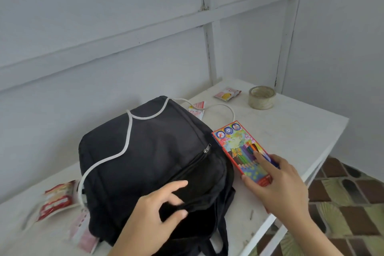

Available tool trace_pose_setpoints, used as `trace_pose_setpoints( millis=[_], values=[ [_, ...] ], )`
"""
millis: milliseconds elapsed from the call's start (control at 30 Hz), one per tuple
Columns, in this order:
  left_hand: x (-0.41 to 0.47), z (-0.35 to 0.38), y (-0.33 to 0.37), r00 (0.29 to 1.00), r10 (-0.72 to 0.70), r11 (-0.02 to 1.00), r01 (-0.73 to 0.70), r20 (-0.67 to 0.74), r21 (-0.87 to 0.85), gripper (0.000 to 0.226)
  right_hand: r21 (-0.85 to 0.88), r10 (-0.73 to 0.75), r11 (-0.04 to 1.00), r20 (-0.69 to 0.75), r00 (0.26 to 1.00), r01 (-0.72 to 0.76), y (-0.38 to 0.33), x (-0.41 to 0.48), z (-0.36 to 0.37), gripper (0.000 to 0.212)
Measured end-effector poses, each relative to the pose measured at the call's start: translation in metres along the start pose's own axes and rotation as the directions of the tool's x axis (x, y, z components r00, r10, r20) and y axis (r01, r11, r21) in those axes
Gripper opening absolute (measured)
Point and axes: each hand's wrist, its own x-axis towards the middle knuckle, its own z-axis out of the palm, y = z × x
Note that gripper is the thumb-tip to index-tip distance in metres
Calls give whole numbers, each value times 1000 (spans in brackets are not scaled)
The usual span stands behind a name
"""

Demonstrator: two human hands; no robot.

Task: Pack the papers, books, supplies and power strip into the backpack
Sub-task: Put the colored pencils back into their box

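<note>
Currently: black backpack (149,151) lies flat on the white surface (291,131), zipper pull (207,148) toward its right side, near opening gaping. A white cord (128,131) is draped across the top of the bag.

Left hand (149,214): thumb and fingers curled, pinching the fabric edge at the opening.

Right hand (284,185): grips the near end of a coloured-pencil box (234,141), index finger laid on its face. The box sits just beside the bag's right edge; whether it rests on the surface, cannot tell.

Pink papers (83,235) poke out from under the bag's near-left corner. Tape roll (262,97) and sachet (227,93) sit at the far end, red-and-white packet (56,199) to the left.
</note>
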Motion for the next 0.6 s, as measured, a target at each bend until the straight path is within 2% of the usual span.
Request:
trace_pose_setpoints(
  millis=[133, 267, 433, 600],
  values=[
    [15, -26, 1, 982, 69, 998, -65, -177, 27, 61, 26, -7, 1000, -13, 1000, 7, -4, -9, -3, 62],
    [42, -59, -1, 937, 29, 992, 15, -348, 123, 54, 60, -50, 997, -38, 998, 52, -14, -19, -9, 73],
    [65, -72, -11, 935, -6, 958, 108, -354, 267, 49, 72, -118, 990, -38, 992, 120, -24, -24, -17, 66],
    [69, -67, -26, 937, -99, 954, 185, -335, 237, 46, 89, -190, 978, 31, 981, 187, -31, -33, -16, 61]
  ],
)
